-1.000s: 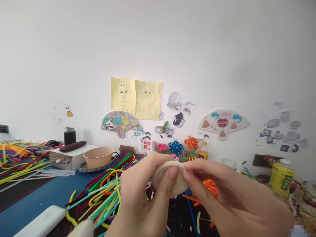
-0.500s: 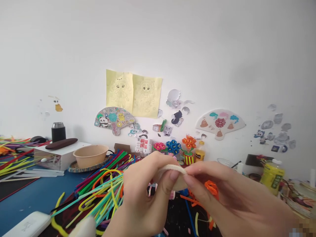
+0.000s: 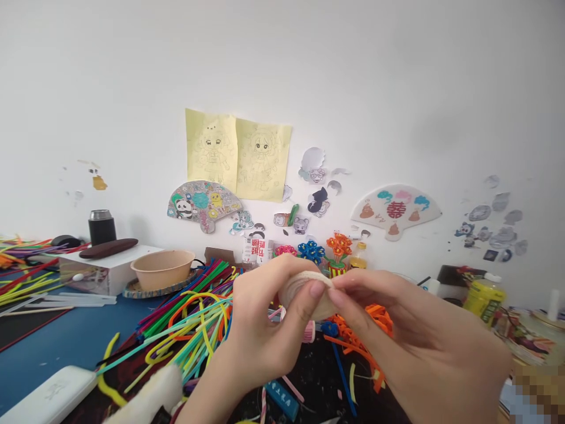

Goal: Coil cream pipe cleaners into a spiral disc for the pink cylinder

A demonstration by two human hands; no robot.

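Note:
Before me, a cream-coloured round piece [image 3: 325,306] with ridged, coil-like rings is held up above the table. My left hand [image 3: 267,321] is closed around its left side, with the thumb pressed on the face turned to me. Thumb and index finger of my right hand [image 3: 410,335] pinch the piece's upper right edge. The fingers behind it are hidden, and I cannot make out its exact kind. Orange pipe-cleaner shapes [image 3: 379,321] lie below, partly behind my right hand, and a pink ribbed item [image 3: 309,333] shows under the piece.
Loose pipe cleaners [image 3: 198,327] in many colours spread to the left. Behind them are a beige bowl [image 3: 163,271] and a white box [image 3: 106,268]. Pipe-cleaner flowers [image 3: 339,244] stand near the wall. A yellow bottle [image 3: 483,300] stands at right, a white device [image 3: 50,394] at lower left.
The view has tipped down slightly, so the wall items sit higher. More of the cream piece's ringed face shows now. Both hands keep hold of it.

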